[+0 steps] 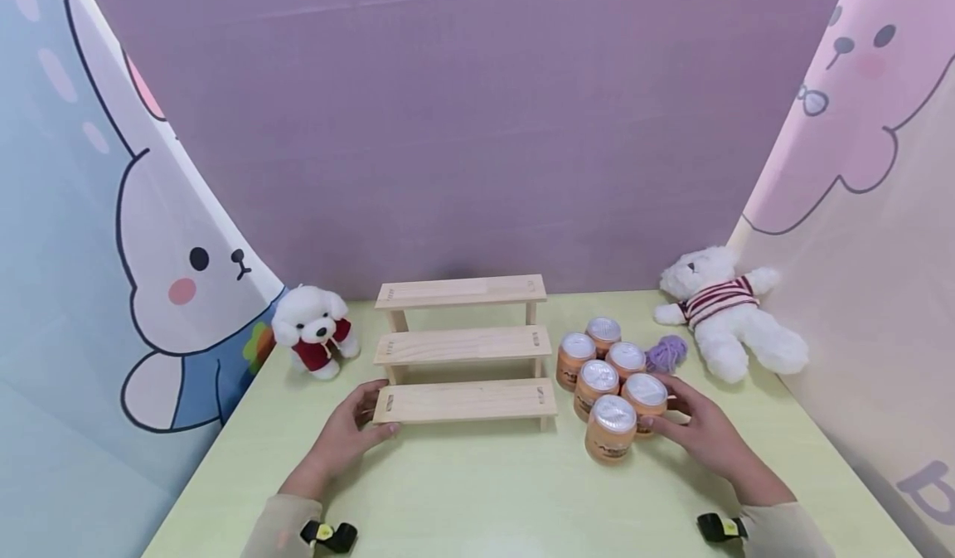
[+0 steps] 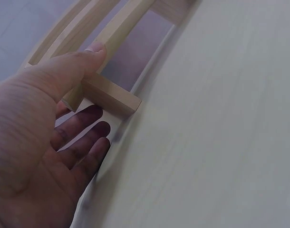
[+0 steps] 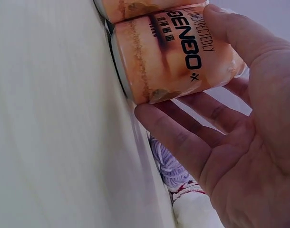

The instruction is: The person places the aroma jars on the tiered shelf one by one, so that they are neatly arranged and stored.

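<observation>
A three-tier pale wooden stand (image 1: pixel 464 402) stands mid-table. My left hand (image 1: pixel 346 429) holds the left end of its lowest tier. In the left wrist view, the thumb lies on the plank (image 2: pixel 123 28) and the other fingers spread below, near the stand's foot; the index finger is mostly hidden. To the right of the stand, several orange cans (image 1: pixel 613 427) with silvery tops are grouped upright. My right hand (image 1: pixel 705 429) grips the rightmost front can (image 1: pixel 645 392). In the right wrist view, thumb and fingers lie on opposite sides of this can (image 3: pixel 169 57), which is printed "BENBO".
A ball of purple yarn (image 1: pixel 666 353) lies just behind the right hand. Farther back on the right is a white teddy bear (image 1: pixel 734 313) in a striped sweater. A white plush dog (image 1: pixel 313 330) sits at the left, near the stand. A purple backdrop (image 1: pixel 462 127) rises behind the table.
</observation>
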Available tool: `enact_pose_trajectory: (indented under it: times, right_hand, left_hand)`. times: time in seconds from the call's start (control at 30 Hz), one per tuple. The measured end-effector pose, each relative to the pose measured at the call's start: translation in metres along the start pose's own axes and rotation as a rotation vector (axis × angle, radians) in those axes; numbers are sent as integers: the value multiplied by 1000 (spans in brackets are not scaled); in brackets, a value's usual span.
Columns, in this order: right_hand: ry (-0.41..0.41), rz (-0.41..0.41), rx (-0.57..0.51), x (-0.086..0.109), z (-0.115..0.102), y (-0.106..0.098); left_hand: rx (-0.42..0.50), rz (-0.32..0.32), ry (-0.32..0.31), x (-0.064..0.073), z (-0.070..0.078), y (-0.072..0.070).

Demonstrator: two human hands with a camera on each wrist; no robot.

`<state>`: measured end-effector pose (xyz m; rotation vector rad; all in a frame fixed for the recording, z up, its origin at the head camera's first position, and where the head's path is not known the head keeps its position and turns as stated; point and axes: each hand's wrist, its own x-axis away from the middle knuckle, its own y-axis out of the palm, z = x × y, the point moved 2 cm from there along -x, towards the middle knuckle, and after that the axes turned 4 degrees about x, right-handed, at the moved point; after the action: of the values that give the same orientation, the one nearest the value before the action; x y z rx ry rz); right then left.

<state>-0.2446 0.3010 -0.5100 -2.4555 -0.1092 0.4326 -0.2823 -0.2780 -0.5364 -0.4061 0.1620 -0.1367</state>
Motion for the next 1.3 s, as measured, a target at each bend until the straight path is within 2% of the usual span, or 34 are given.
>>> enact_pose_trajectory:
  times: [0.23, 0.33, 0.53, 0.77, 1.07, 1.3]
  right_hand:
    - [4, 46, 64, 3, -3, -10]
    - [-4, 66, 57, 4, -6, -14]
    - [-59, 134, 80, 2, -19, -19]
    - [-87, 222, 106, -2, -35, -29]
    - [-126, 255, 82, -19, -59, -45]
    - [-193, 234, 15, -39, -83, -53]
  left_hand:
    - [-5, 3, -2, 0, 0, 1]
    - [-11, 3, 2, 0, 1, 1]
    - [-20, 8, 21, 1, 2, 0]
    - [-7, 14, 8, 4, 1, 0]
    - [-18, 18, -4, 3, 2, 1]
    - [-13, 5, -9, 2, 3, 1]
